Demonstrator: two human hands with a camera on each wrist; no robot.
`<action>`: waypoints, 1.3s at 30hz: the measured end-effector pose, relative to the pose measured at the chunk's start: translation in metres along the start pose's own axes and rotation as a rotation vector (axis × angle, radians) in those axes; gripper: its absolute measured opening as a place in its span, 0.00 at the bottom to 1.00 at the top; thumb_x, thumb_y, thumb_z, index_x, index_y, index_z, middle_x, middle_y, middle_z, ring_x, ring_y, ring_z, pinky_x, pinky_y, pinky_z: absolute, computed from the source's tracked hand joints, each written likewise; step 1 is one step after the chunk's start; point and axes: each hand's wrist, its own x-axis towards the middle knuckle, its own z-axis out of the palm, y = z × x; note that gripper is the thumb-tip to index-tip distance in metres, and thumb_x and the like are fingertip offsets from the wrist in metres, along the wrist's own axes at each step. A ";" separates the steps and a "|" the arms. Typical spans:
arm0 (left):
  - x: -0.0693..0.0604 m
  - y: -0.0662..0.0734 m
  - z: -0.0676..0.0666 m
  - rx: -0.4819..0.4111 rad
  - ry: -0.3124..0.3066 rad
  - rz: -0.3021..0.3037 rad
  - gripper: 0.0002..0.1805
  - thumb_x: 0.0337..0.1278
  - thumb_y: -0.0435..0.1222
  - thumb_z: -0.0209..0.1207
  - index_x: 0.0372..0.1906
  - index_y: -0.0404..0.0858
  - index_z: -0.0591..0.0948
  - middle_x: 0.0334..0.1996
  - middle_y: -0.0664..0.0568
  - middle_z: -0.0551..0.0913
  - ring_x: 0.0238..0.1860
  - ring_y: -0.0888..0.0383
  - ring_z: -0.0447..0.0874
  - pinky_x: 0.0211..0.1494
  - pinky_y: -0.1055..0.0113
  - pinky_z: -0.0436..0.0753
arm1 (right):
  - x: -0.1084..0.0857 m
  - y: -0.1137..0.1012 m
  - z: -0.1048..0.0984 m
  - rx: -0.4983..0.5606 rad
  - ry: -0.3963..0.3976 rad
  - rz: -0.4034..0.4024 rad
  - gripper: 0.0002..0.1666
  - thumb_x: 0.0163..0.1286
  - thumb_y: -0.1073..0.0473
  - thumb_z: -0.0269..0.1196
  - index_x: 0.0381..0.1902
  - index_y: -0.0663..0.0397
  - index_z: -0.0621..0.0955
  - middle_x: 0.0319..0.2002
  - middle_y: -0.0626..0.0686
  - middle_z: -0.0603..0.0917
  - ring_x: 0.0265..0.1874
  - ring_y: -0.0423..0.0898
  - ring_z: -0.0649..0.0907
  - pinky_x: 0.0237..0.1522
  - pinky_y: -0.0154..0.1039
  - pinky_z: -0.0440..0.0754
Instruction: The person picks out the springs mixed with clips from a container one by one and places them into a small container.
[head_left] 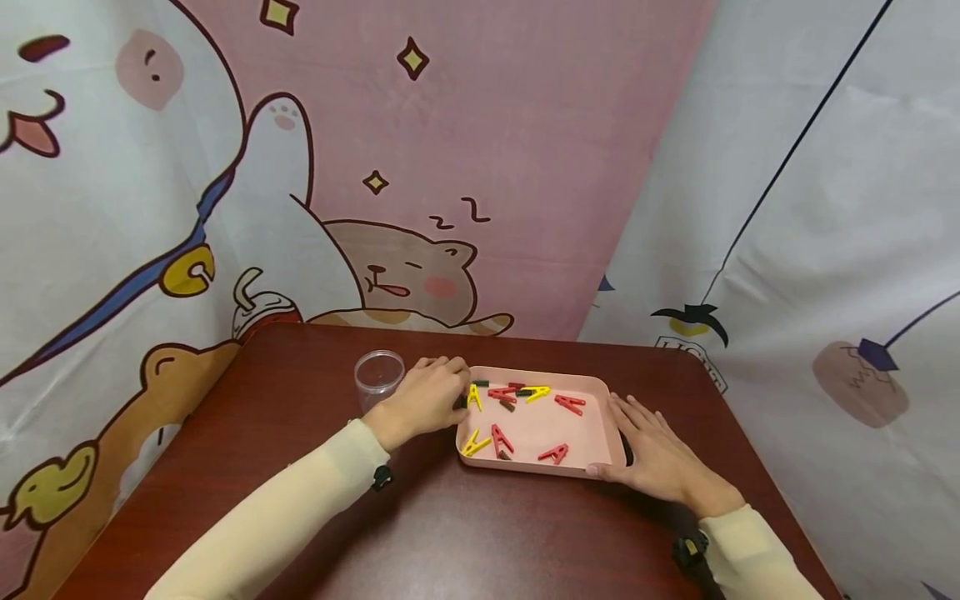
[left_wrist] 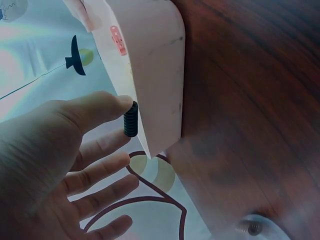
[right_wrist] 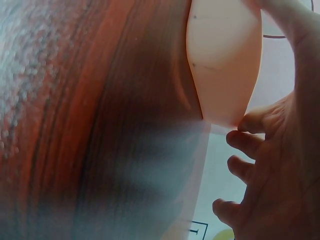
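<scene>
My left hand (head_left: 431, 393) is at the left rim of a shallow pink tray (head_left: 540, 460). Between thumb and index finger it pinches a small black ribbed spring (left_wrist: 131, 119); the other fingers are spread apart. Beside that wrist stands a clear plastic cup (head_left: 379, 371), with a coiled piece (left_wrist: 254, 228) seen inside. My right hand (head_left: 663, 454) rests at the tray's right end, fingers fairly straight along the wall and thumb on the near corner. In the tray lie several red clips (head_left: 570, 404), yellow clips (head_left: 475, 443) and small dark pieces (head_left: 507, 406).
The tray and cup stand on a dark brown wooden table (head_left: 495, 533). A cartoon-printed cloth (head_left: 525, 167) hangs behind the table's far edge and along the sides.
</scene>
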 end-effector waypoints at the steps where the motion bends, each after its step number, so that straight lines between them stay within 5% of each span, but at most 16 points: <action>1: -0.001 -0.001 -0.001 -0.006 0.007 -0.001 0.18 0.67 0.50 0.84 0.49 0.44 0.92 0.61 0.50 0.91 0.59 0.48 0.89 0.73 0.38 0.87 | 0.000 0.000 0.000 0.000 -0.002 0.003 0.78 0.66 0.13 0.70 0.94 0.59 0.62 0.94 0.64 0.64 0.93 0.72 0.62 0.87 0.85 0.58; 9: -0.010 -0.012 -0.003 -0.003 0.078 -0.011 0.16 0.65 0.50 0.85 0.46 0.46 0.93 0.61 0.52 0.91 0.60 0.48 0.91 0.71 0.39 0.88 | 0.001 0.000 -0.002 0.005 0.006 0.001 0.77 0.67 0.13 0.70 0.94 0.59 0.63 0.94 0.64 0.64 0.93 0.72 0.62 0.87 0.85 0.59; 19: -0.023 -0.021 -0.009 -0.027 0.096 -0.037 0.18 0.65 0.50 0.85 0.49 0.46 0.93 0.66 0.50 0.91 0.65 0.46 0.91 0.73 0.39 0.88 | 0.001 0.000 -0.002 -0.002 0.008 -0.006 0.77 0.66 0.13 0.70 0.94 0.59 0.64 0.93 0.64 0.65 0.93 0.72 0.63 0.87 0.85 0.59; 39: -0.041 -0.036 -0.028 -0.038 0.259 -0.032 0.20 0.63 0.49 0.86 0.50 0.43 0.92 0.65 0.49 0.92 0.61 0.45 0.93 0.66 0.43 0.90 | -0.001 0.001 -0.002 0.004 0.021 -0.009 0.77 0.66 0.13 0.71 0.94 0.59 0.63 0.93 0.63 0.65 0.93 0.72 0.63 0.87 0.84 0.60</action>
